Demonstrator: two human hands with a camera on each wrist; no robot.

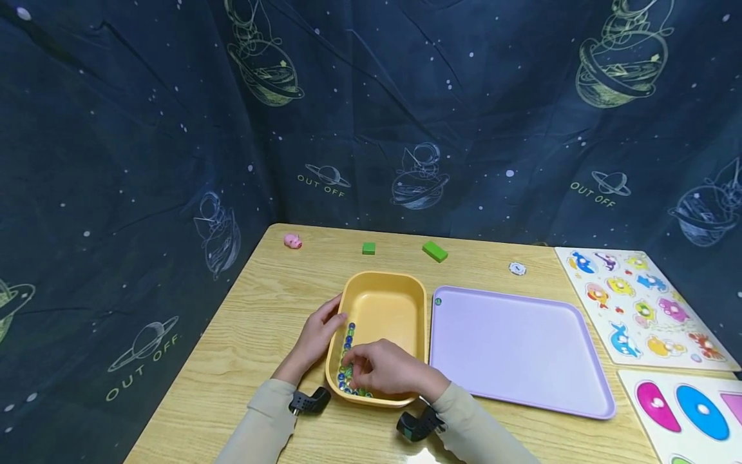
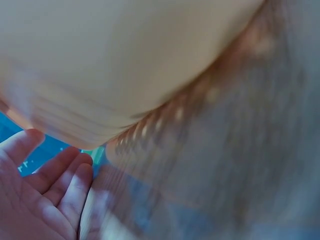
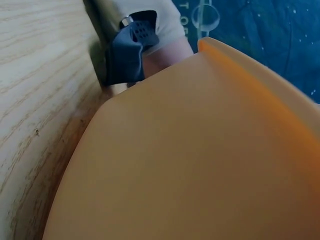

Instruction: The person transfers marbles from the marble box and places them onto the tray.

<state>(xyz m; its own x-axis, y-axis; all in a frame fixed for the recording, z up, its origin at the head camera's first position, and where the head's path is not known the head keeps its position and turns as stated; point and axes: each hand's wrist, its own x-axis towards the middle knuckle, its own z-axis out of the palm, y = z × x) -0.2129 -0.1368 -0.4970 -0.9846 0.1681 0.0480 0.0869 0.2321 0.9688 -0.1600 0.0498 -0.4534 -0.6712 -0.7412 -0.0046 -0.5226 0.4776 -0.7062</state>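
Observation:
In the head view, a deep yellow plastic bin (image 1: 387,309) stands on the table, with glass marbles (image 1: 349,339) in blue and green lined along its left side and near corner. My left hand (image 1: 315,332) holds the bin's left wall, the thumb over its rim and the fingers outside. The left wrist view shows those fingers (image 2: 75,192) bent slightly beside the wall. Inside the bin, my right hand (image 1: 382,367) reaches down to the marbles with bent fingers; whether a marble is between the fingertips is hidden. The right wrist view shows mostly the bin's outer wall (image 3: 175,150).
A lilac tray (image 1: 510,348) lies right of the bin, a small green marble (image 1: 438,301) in its corner. Behind are a pink toy pig (image 1: 292,241), two green blocks (image 1: 435,251) and a white round chip (image 1: 518,269). Puzzle boards (image 1: 649,309) lie at the right.

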